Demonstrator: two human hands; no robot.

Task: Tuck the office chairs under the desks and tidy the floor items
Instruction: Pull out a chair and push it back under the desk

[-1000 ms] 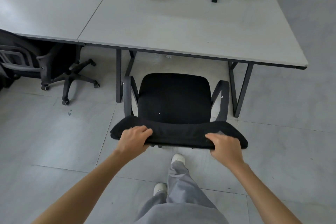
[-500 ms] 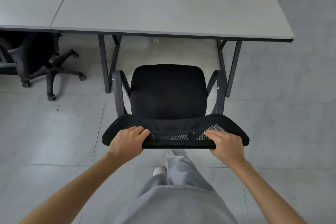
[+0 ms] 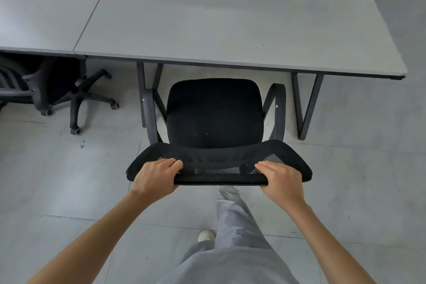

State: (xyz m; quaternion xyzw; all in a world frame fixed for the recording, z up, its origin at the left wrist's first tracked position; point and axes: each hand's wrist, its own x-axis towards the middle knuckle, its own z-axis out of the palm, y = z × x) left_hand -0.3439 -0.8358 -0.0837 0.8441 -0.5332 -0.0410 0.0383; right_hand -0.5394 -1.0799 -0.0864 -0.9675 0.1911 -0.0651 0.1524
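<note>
Black mesh-backed office chair (image 3: 215,113) with looped black armrests, standing on the grey tiled floor (image 3: 359,168) in front of the pale grey rectangular desk (image 3: 230,21) with black metal legs. The seat faces the desk, its front edge just short of the desk's near edge; the backrest's top rail runs left to right, parallel to that edge. Left hand (image 3: 155,176) and right hand (image 3: 280,178) each grip the top rail, fingers curled over the mesh, set well apart toward its two ends. A second black swivel chair (image 3: 53,90) on a five-star castor base sits partly under the adjoining grey desk (image 3: 43,7) at left. Grey trouser legs (image 3: 232,219) and one pale shoe (image 3: 205,235) show behind the chair.
</note>
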